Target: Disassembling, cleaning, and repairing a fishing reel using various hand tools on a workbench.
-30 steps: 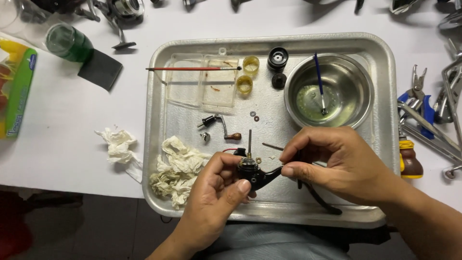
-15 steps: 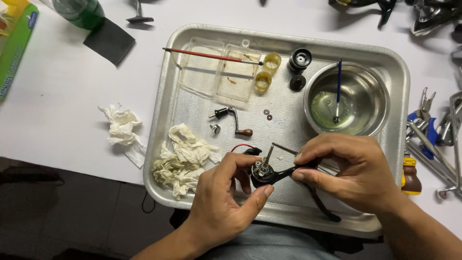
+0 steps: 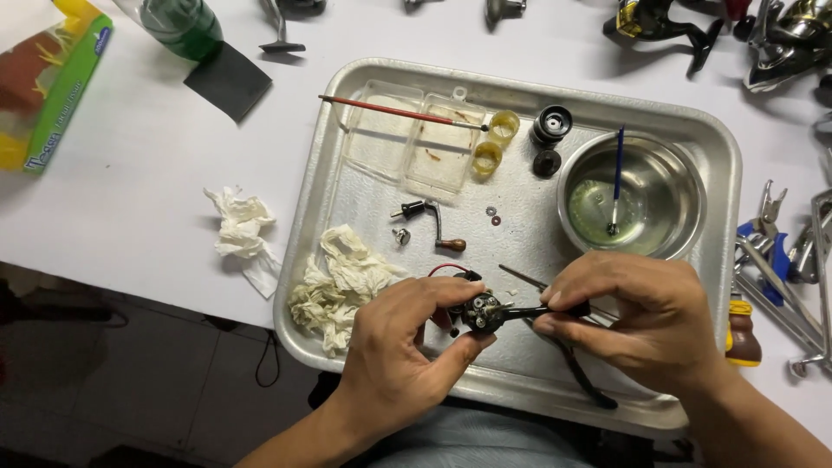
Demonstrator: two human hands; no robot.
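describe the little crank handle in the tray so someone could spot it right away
Start at the large rectangular metal tray on the white table. Near its middle, below the clear plastic box and above the crumpled white tissue, lies the small metal crank handle. Its bent arm and brown knob set it apart from the tiny washers beside it.

One printed package, far left corner of the counter.
Flat rectangular box [image 3: 48, 82] lying at an angle on the white counter [image 3: 156, 173], cut off by the left edge; bright green side panel with small lettering, top face yellow, red-brown and white. No signs or screens.
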